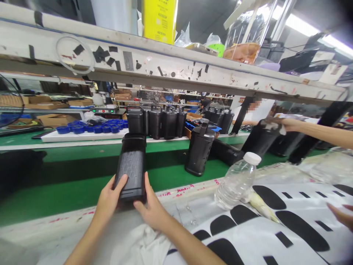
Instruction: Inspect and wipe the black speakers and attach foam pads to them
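My left hand and my right hand grip a black casing at its lower end, one on each side. Its facing side carries a raised brick-like pattern, and it tilts away from me over the front edge of the green bench. The left thumb presses on the patterned face; the right fingers run along the other side and the thumb lies near the bottom. Nearest to the right of it, a similar black casing with a loop handle stands upright on the green surface. A white cloth lies below my hands.
A clear bottle stands at right beside sheets with black stickers. A co-worker's arm reaches to another casing; another person's fingers show at the right edge. Behind are several casings and blue rings. A shelf crosses overhead.
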Demonstrator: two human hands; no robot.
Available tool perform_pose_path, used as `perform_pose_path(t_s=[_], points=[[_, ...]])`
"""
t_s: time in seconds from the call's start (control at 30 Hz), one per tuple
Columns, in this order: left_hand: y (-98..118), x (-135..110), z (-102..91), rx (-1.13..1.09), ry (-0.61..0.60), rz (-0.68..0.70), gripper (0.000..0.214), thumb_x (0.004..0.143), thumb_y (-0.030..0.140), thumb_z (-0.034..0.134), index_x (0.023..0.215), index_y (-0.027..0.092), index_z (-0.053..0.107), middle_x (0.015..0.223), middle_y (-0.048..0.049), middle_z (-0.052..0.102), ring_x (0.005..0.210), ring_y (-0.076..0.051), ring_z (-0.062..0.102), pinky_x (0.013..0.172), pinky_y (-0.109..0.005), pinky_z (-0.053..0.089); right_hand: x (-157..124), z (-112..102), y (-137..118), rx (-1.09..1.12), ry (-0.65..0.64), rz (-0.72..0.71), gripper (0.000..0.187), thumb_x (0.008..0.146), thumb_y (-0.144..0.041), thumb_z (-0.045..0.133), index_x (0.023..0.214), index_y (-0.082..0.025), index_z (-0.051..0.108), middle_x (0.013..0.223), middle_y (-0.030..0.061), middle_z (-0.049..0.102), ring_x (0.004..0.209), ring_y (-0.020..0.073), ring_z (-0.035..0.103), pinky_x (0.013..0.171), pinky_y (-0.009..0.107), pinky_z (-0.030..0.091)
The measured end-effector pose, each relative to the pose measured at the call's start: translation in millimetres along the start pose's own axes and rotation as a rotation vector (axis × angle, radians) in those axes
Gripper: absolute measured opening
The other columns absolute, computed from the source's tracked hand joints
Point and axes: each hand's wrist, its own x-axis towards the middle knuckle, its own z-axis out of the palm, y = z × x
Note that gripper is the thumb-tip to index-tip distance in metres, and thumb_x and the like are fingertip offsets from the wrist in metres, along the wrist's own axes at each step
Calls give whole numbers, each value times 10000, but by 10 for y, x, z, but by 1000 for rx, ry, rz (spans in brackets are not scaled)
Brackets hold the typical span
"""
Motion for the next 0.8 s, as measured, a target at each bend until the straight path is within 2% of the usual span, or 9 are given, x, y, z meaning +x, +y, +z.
perform_pose_path(t_s=[0.07, 0.2, 0.3, 0.4, 0.47, 0.53, 0.6, 0.7, 0.8], points=[[-26, 42, -20, 61, -12, 6, 756, 641, 702, 627, 1184, 175, 613, 976, -81, 684, 964, -252, 637, 860, -387, 510, 12, 9, 6, -38, 22, 37, 934, 889, -223, 534, 1580, -140, -88, 1621, 82, 61, 1523, 187, 80, 1257, 417, 112], [-52, 188, -77, 189, -3, -13, 711, 711, 709, 558, 1156, 159, 634, 1017, -92, 685, 918, -224, 644, 890, -407, 497, 31, -3, 7, -130, 31, 62, 830, 911, -194, 458, 1589, -125, -15, 1627, 21, 2, 1521, 181, -97, 1262, 428, 50], [-21, 298, -152, 314, -1, 12, 699, 695, 717, 501, 987, 113, 697, 935, -145, 698, 842, -270, 662, 840, -453, 513, 35, -5, 18, -188, 3, 47, 816, 889, -148, 442, 1587, -92, 23, 1626, 13, 0, 1516, 169, -127, 1266, 413, 51], [49, 267, -207, 506, 198, 331, 683, 692, 650, 482, 981, 77, 716, 1086, -223, 656, 1016, -396, 607, 913, -549, 444, 23, 15, 44, -236, -18, 40, 841, 856, -124, 449, 1580, -50, 28, 1625, 38, -13, 1521, 178, -100, 1268, 413, 80], [84, 151, -193, 607, 363, 693, 557, 780, 565, 488, 1010, 111, 714, 1099, -175, 647, 1049, -352, 580, 939, -470, 418, 14, 35, 69, -266, -13, 35, 862, 838, -125, 471, 1575, -25, 34, 1624, 57, -6, 1523, 194, -83, 1270, 419, 84], [80, 1, -125, 696, 358, 1042, 352, 886, 448, 492, 777, 185, 699, 807, -57, 648, 787, -199, 596, 777, -306, 431, 13, 56, 98, -293, 5, 31, 891, 818, -126, 502, 1572, -14, 42, 1623, 73, 10, 1523, 218, -75, 1272, 436, 84], [28, -133, -19, 808, 262, 1279, 433, 934, 334, 488, 529, 193, 551, 537, 10, 509, 518, -127, 472, 580, -277, 352, 23, 81, 125, -316, 23, 28, 889, 819, -133, 518, 1569, 1, 59, 1620, 96, 25, 1522, 242, -67, 1270, 454, 98], [-102, -239, 129, 968, 272, 1405, 453, 940, 247, 456, 491, 200, 494, 463, 13, 464, 443, -157, 426, 522, -323, 284, 49, 118, 144, -341, 46, 34, 793, 869, -128, 458, 1557, 36, 100, 1611, 146, 59, 1523, 256, -29, 1268, 469, 112], [-222, -208, 169, 1043, 394, 1360, 445, 937, 246, 465, 496, 198, 505, 463, 12, 502, 438, -181, 448, 500, -311, 236, 62, 143, 135, -353, 58, 43, 797, 812, -27, 422, 1552, 39, 136, 1604, 163, 96, 1524, 259, 6, 1269, 466, 126]])
